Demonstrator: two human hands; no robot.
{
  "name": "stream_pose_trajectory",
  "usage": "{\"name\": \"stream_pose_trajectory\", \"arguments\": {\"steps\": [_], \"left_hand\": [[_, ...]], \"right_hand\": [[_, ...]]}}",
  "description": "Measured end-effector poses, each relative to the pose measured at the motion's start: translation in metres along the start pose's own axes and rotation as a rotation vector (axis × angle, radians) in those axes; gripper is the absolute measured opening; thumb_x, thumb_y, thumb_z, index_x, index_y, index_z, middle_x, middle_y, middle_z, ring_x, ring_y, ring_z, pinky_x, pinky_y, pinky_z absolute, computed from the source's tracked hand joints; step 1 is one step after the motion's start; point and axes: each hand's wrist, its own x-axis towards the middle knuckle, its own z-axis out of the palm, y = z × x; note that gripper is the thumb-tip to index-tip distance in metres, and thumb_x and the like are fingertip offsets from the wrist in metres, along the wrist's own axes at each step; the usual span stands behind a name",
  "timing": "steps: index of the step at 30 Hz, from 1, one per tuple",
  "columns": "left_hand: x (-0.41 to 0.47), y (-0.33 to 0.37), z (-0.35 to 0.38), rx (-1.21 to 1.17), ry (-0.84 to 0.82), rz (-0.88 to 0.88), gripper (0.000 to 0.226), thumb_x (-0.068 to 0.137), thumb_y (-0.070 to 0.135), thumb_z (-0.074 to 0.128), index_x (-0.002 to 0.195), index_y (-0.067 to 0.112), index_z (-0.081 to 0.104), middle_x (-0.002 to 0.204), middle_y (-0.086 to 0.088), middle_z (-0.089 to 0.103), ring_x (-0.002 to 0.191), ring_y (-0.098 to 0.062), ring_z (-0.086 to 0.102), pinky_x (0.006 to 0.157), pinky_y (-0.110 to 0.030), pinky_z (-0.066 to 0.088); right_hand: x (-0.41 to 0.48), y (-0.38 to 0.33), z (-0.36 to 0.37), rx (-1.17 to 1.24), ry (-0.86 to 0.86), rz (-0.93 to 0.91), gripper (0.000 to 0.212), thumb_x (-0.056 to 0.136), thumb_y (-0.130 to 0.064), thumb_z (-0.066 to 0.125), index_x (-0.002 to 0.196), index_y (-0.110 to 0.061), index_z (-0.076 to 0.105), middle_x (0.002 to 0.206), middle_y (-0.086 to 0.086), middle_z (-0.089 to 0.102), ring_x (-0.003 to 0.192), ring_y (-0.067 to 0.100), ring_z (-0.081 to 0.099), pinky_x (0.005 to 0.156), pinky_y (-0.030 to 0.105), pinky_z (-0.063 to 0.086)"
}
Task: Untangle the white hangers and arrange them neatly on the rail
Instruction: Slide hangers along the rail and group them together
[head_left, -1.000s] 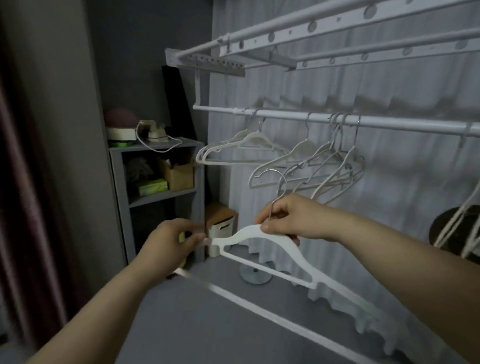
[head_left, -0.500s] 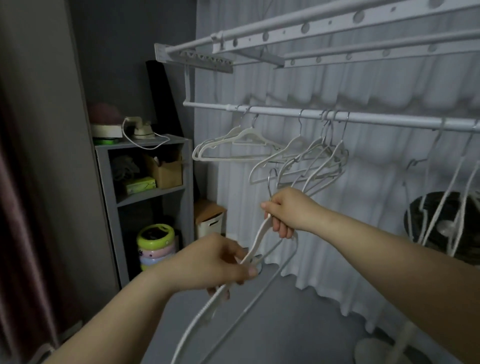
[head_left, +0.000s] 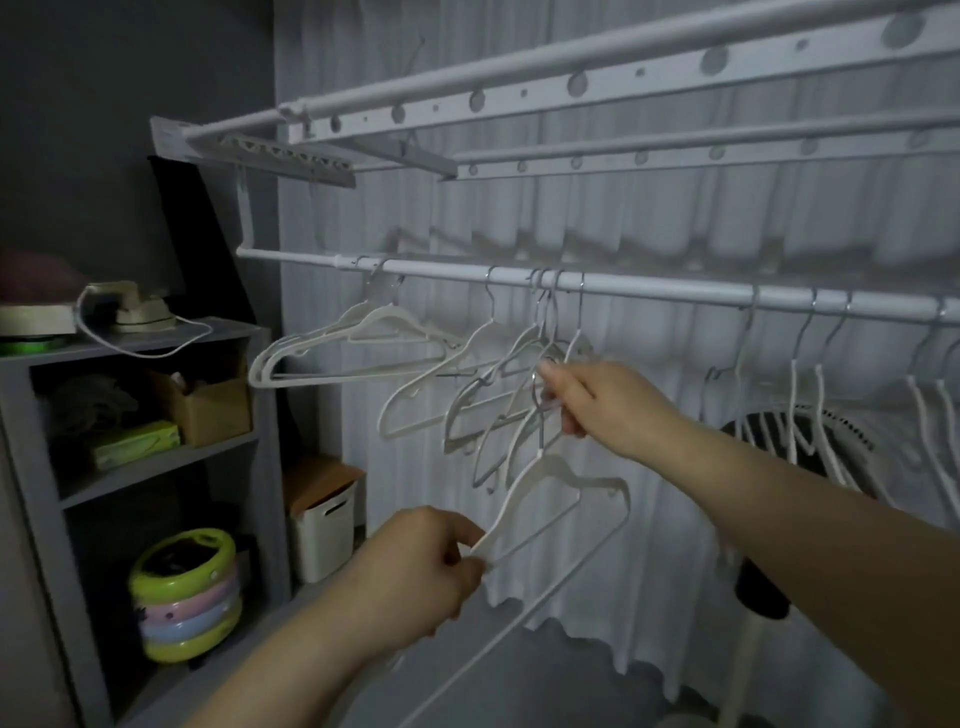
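Observation:
A loose white hanger (head_left: 558, 506) hangs tilted below the white rail (head_left: 649, 291). My right hand (head_left: 597, 402) pinches its metal hook just under a tangled cluster of white hangers (head_left: 498, 410) hooked on the rail. My left hand (head_left: 415, 571) grips the hanger's lower shoulder end at the bottom middle. Two or three more white hangers (head_left: 358, 345) hang at the rail's left end. Several others (head_left: 810, 415) hang straight down on the right part of the rail.
A perforated drying rack (head_left: 571, 83) runs overhead. A grey shelf unit (head_left: 130, 467) at the left holds boxes, a corded device and a stack of coloured containers (head_left: 184, 595). A white bin (head_left: 322, 525) stands by the white curtain. A fan (head_left: 810, 441) stands behind the right-hand hangers.
My right hand has risen with the hanger's hook toward the tangled cluster under the rail. My left hand now holds the hanger's lower end; the hanger swung from flat to hanging steeply.

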Motion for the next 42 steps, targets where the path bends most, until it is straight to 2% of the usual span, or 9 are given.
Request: {"name": "stream_pose_trajectory", "arguments": {"steps": [5,8,11,21,29,33,37,39,42], "left_hand": [[0.058,0.022,0.015,-0.004,0.082,0.066,0.012,0.090,0.023,0.050,0.092,0.029,0.061,0.047,0.008,0.053,0.033,0.001,0.047,0.041,-0.011,0.039],[0.094,0.037,0.026,0.005,0.137,0.075,0.012,0.090,0.027,0.051,0.098,0.030,0.059,0.048,0.009,0.054,0.032,0.004,0.047,0.042,-0.012,0.037],[0.124,0.055,0.035,0.004,0.203,0.120,0.019,0.089,0.026,0.052,0.075,0.040,0.052,0.044,0.008,0.053,0.033,0.002,0.047,0.043,-0.015,0.040],[0.192,0.085,0.063,-0.110,0.300,0.165,0.028,0.087,0.021,0.055,0.069,0.041,0.050,0.042,0.008,0.053,0.027,-0.002,0.043,0.035,-0.013,0.037],[0.222,0.083,0.067,-0.148,0.229,0.192,0.009,0.089,0.017,0.054,0.091,0.024,0.059,0.050,0.003,0.055,0.025,-0.003,0.041,0.035,-0.013,0.036],[0.230,0.082,0.069,-0.113,0.180,0.205,0.018,0.089,0.021,0.053,0.106,0.018,0.060,0.052,0.006,0.057,0.026,-0.001,0.043,0.038,-0.013,0.038],[0.226,0.083,0.063,0.041,0.138,0.235,0.031,0.090,0.037,0.048,0.118,0.026,0.055,0.079,0.009,0.065,0.057,-0.001,0.059,0.060,-0.018,0.047],[0.218,0.081,0.055,0.179,0.252,0.268,0.037,0.088,0.045,0.046,0.123,0.032,0.052,0.096,0.014,0.061,0.089,-0.006,0.061,0.079,-0.021,0.046],[0.207,0.071,0.036,0.170,0.488,0.384,0.035,0.089,0.044,0.046,0.120,0.031,0.056,0.097,0.016,0.056,0.099,-0.005,0.055,0.083,-0.018,0.040]], "right_hand": [[0.025,0.063,-0.037,-0.337,0.215,0.033,0.032,0.094,-0.027,0.044,0.117,-0.009,0.059,0.122,0.010,0.058,0.115,0.028,0.048,0.093,0.033,0.035],[0.033,0.110,-0.058,-0.453,0.314,0.065,0.043,0.089,-0.019,0.054,0.130,-0.006,0.050,0.141,0.014,0.043,0.131,0.029,0.035,0.108,0.037,0.023],[0.039,0.142,-0.075,-0.519,0.317,0.133,0.053,0.088,-0.021,0.054,0.137,-0.008,0.040,0.149,0.012,0.030,0.137,0.027,0.026,0.111,0.035,0.015],[0.053,0.181,-0.083,-0.639,0.221,0.109,0.060,0.091,-0.033,0.046,0.143,-0.018,0.024,0.151,0.002,0.024,0.135,0.023,0.026,0.111,0.033,0.012],[0.055,0.184,-0.077,-0.605,0.228,0.102,0.061,0.092,-0.032,0.045,0.145,-0.014,0.020,0.154,0.003,0.019,0.140,0.020,0.019,0.116,0.040,-0.002],[0.057,0.179,-0.076,-0.595,0.228,0.118,0.061,0.091,-0.032,0.047,0.144,-0.013,0.024,0.153,0.005,0.021,0.140,0.021,0.020,0.116,0.040,-0.001],[0.066,0.171,-0.077,-0.579,0.240,0.101,0.060,0.090,-0.033,0.049,0.143,-0.016,0.027,0.154,0.004,0.018,0.141,0.020,0.016,0.116,0.039,0.000],[0.072,0.164,-0.075,-0.568,0.243,0.076,0.061,0.090,-0.034,0.050,0.143,-0.016,0.027,0.154,0.004,0.020,0.141,0.021,0.017,0.115,0.041,0.001],[0.085,0.155,-0.064,-0.562,0.297,-0.007,0.062,0.081,-0.036,0.052,0.134,-0.006,0.045,0.142,0.017,0.042,0.131,0.033,0.039,0.111,0.051,0.016]]}}
